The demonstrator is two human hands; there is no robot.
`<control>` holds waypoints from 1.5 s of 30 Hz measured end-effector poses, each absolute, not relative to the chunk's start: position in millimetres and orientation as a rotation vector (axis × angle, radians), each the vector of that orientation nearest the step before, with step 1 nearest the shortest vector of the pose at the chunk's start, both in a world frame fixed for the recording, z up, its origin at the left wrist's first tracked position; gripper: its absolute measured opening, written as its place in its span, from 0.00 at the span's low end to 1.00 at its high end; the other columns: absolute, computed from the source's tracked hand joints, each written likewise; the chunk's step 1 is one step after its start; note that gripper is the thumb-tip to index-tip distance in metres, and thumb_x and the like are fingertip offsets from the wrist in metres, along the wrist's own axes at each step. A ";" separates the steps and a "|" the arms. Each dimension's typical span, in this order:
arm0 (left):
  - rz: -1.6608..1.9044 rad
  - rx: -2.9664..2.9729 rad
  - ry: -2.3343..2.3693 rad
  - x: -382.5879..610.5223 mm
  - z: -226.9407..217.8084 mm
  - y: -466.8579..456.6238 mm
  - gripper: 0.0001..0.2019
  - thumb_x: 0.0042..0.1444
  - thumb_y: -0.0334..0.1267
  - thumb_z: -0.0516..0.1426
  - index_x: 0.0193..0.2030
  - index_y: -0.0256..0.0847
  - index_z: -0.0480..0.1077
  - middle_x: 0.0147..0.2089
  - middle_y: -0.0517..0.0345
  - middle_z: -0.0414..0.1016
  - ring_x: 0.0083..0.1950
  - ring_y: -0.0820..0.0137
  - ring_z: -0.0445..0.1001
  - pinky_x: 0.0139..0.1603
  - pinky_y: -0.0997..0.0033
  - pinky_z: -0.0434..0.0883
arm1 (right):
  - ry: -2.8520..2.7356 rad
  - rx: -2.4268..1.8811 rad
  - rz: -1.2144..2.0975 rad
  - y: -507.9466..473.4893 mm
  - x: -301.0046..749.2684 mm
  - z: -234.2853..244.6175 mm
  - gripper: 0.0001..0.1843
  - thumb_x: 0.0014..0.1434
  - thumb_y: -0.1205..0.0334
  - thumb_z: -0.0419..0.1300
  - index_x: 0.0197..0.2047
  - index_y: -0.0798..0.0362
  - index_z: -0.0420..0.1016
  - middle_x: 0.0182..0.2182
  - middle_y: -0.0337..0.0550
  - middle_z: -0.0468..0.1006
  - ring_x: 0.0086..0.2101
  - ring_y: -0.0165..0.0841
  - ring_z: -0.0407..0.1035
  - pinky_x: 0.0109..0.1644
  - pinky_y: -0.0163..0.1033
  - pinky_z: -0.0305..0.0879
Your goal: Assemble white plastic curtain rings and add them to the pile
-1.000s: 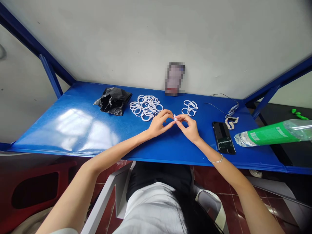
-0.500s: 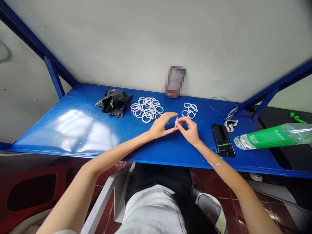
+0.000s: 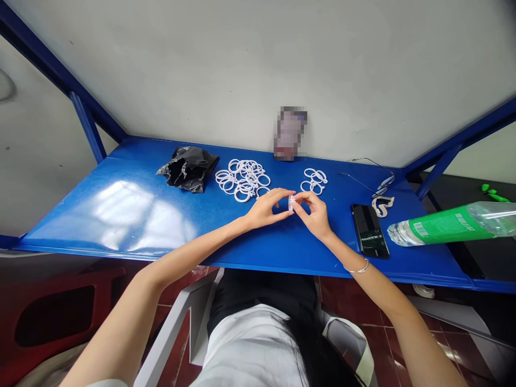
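My left hand (image 3: 264, 208) and my right hand (image 3: 315, 213) meet over the middle of the blue table (image 3: 133, 215). Both pinch a small white plastic ring (image 3: 291, 202) between their fingertips. Just behind my left hand lies a large heap of white rings (image 3: 241, 177). A smaller cluster of white rings (image 3: 314, 180) lies behind my right hand.
A crumpled black plastic bag (image 3: 188, 167) sits at the back left. A black phone (image 3: 369, 230) lies right of my right hand, with a beige strap (image 3: 382, 204) and thin glasses (image 3: 373, 181) behind it. A green-labelled water bottle (image 3: 451, 222) lies at the right edge.
My hands stay together on the small ring. The fingers have shifted slightly, turning the ring between them.
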State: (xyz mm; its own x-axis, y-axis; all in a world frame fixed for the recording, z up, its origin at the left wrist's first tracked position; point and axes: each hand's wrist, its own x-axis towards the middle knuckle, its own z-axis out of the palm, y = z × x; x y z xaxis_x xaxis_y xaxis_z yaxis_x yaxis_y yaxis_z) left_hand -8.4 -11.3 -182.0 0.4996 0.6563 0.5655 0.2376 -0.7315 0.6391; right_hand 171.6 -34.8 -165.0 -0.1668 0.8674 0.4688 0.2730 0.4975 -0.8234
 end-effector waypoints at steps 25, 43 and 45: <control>1.349 2.321 0.759 -5.6 -180.5 -14.7 0.19 0.58 0.41 0.58 0.55 0.40 0.67 0.49 0.47 0.72 0.47 0.67 0.74 0.35 0.73 0.74 | -1.766 -0.966 0.665 -35.3 174.4 -163.7 0.08 0.60 0.54 0.61 0.39 0.46 0.79 0.34 0.40 0.81 0.33 0.34 0.75 0.38 0.41 0.74; 1.464 2.452 0.778 -10.6 -181.2 -12.6 0.26 0.61 0.43 0.57 0.65 0.42 0.60 0.52 0.45 0.71 0.51 0.64 0.74 0.46 0.65 0.76 | -1.768 -1.015 0.300 -28.1 182.7 -165.4 0.07 0.61 0.55 0.61 0.39 0.45 0.79 0.34 0.41 0.82 0.32 0.36 0.75 0.41 0.44 0.74; 1.470 2.450 0.762 -11.1 -182.3 -11.9 0.27 0.61 0.44 0.57 0.66 0.42 0.59 0.53 0.44 0.71 0.52 0.63 0.74 0.48 0.64 0.76 | -1.762 -1.004 0.315 -27.6 183.2 -165.4 0.06 0.60 0.55 0.62 0.39 0.45 0.79 0.34 0.41 0.82 0.33 0.36 0.76 0.41 0.45 0.74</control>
